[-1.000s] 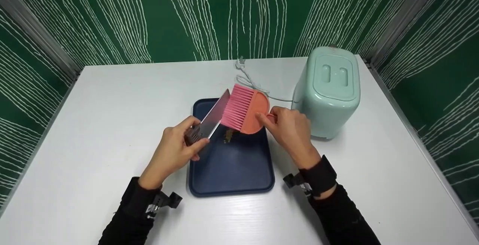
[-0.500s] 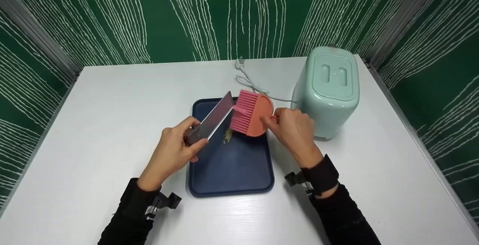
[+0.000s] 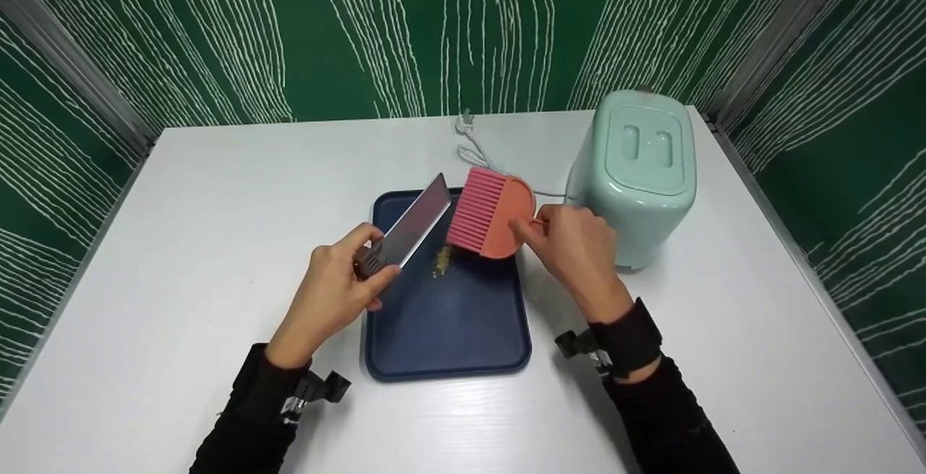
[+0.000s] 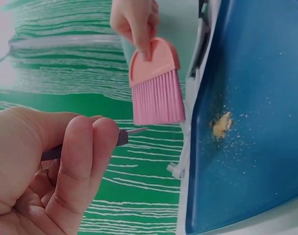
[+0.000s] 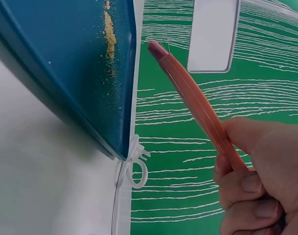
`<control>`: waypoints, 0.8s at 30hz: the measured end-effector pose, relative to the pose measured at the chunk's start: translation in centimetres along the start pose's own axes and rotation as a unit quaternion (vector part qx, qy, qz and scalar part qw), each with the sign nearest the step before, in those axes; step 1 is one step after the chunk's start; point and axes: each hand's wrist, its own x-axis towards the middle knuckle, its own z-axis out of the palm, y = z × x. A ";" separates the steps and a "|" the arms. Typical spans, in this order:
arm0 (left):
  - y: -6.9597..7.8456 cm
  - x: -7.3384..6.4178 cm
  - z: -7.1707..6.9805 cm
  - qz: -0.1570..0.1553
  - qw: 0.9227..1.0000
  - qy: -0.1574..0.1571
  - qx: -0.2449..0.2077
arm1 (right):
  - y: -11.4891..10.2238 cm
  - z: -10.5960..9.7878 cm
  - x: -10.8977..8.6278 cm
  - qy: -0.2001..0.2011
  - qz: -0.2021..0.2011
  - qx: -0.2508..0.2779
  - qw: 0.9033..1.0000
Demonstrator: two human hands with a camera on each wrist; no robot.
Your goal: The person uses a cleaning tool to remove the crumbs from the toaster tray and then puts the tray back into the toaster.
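Observation:
My left hand (image 3: 334, 278) grips the dark end of a flat metal crumb tray (image 3: 416, 228), tilted on edge above the blue serving tray (image 3: 448, 336). In the right wrist view the crumb tray (image 5: 212, 36) shows as a pale plate with a raised rim. Pinched by its orange handle in my right hand (image 3: 575, 250) is a small brush (image 3: 499, 213) with pink bristles. Its bristle tips point toward the crumb tray, a narrow gap apart. A small heap of yellowish crumbs (image 3: 442, 262) lies on the serving tray beneath, with finer bits scattered around it (image 4: 222, 125).
A mint-green toaster-like appliance (image 3: 644, 177) stands on the white table (image 3: 239, 192), right of the serving tray. Its pale cord and plug (image 3: 464, 124) lie behind the tray. Green walls with white streaks enclose the back and sides.
The brush in my right hand has drawn back to the right, opening a gap from the crumb tray. More crumbs show beneath. My left hand and the crumb tray have barely moved.

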 end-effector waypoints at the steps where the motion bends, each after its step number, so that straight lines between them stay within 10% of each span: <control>1: -0.1 0.0 0.0 -0.002 1.000 0.001 -0.001 | 0.0 -0.1 0.0 0.001 0.001 0.001 1.000; 24: -1.0 0.8 0.2 -0.045 0.995 0.018 -0.087 | -0.3 -1.3 0.2 0.019 0.009 0.023 1.000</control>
